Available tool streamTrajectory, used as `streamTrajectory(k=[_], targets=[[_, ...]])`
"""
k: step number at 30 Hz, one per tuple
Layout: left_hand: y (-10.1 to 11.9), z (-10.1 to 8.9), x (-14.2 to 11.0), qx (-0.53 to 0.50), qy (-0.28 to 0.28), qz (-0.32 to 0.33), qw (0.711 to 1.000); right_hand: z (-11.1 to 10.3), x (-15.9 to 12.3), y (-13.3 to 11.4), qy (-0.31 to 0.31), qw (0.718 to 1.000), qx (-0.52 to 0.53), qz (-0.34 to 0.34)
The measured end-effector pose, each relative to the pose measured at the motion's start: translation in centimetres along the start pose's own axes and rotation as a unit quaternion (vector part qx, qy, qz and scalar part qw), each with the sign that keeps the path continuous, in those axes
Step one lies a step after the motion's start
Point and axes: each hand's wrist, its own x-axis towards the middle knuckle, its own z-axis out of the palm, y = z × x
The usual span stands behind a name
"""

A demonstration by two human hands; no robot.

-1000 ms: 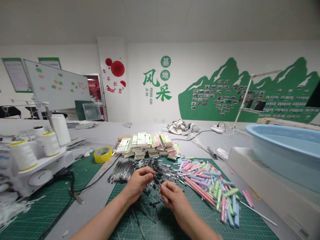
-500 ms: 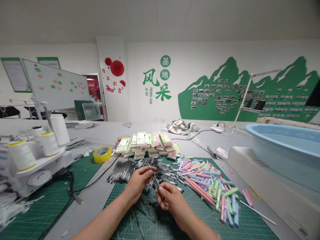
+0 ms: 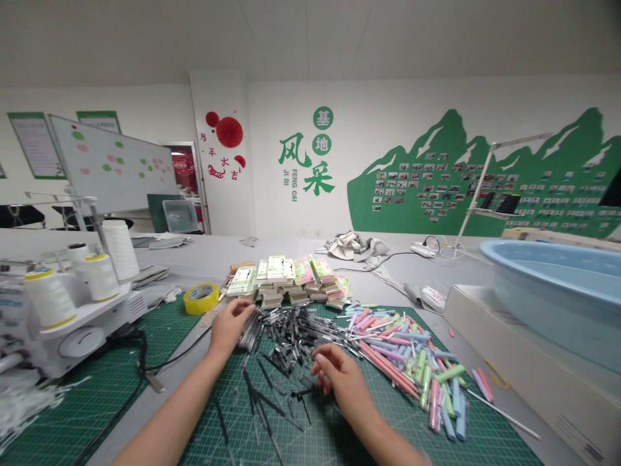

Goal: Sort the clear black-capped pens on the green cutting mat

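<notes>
My left hand (image 3: 229, 327) reaches over the left end of a heap of dark, clear-barrelled pens (image 3: 303, 327). Its thumb and fingers are closed together among the pens, and what they grip is hidden. Low over the green cutting mat (image 3: 378, 427), my right hand (image 3: 339, 375) has its fingers curled in; I cannot make out what lies between them. Beside its fingertips are small black pieces (image 3: 301, 396). Several thin dark sticks (image 3: 262, 414) lie scattered on the mat between my forearms.
Small printed boxes (image 3: 279, 275) are stacked behind the pens. Pastel tubes (image 3: 422, 369) are heaped at the right. A blue basin (image 3: 548, 291) stands on a white box (image 3: 514, 369). Yellow tape (image 3: 201, 298) and a sewing machine with thread cones (image 3: 82, 323) are on the left.
My hands have parted from the pen they held together. The left has moved left to the pen heap; the right has shifted slightly right. That pen can no longer be picked out.
</notes>
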Motion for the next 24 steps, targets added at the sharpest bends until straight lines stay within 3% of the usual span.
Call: streamTrajectory(k=[2,4,7,12,19,24], targets=[[-2.3,-1.8,1.3,0.155,0.037,0.003,0.987,-0.4,0.1,0.0,0.014,0.997,-0.072,-0.019],[-4.1,-2.8,1.8,0.261,0.027,0.003,0.965,-0.9,0.1,-0.1,0.038,0.984,-0.164,-0.055],[-5.7,-3.0,2.0,0.353,-0.001,0.016,0.935,-1.8,-0.1,-0.7,0.075,0.938,-0.316,-0.126],[-6.2,-2.2,2.1,0.39,-0.022,0.033,0.92,-2.8,0.0,-0.5,0.067,0.871,-0.469,-0.129],[-6.2,-2.2,1.8,0.396,-0.035,0.041,0.916,-3.4,0.4,0.5,0.052,0.836,-0.534,-0.113],[-4.9,-2.3,1.4,0.392,-0.019,0.06,0.918,-3.5,0.5,0.9,0.055,0.791,-0.597,-0.123]])
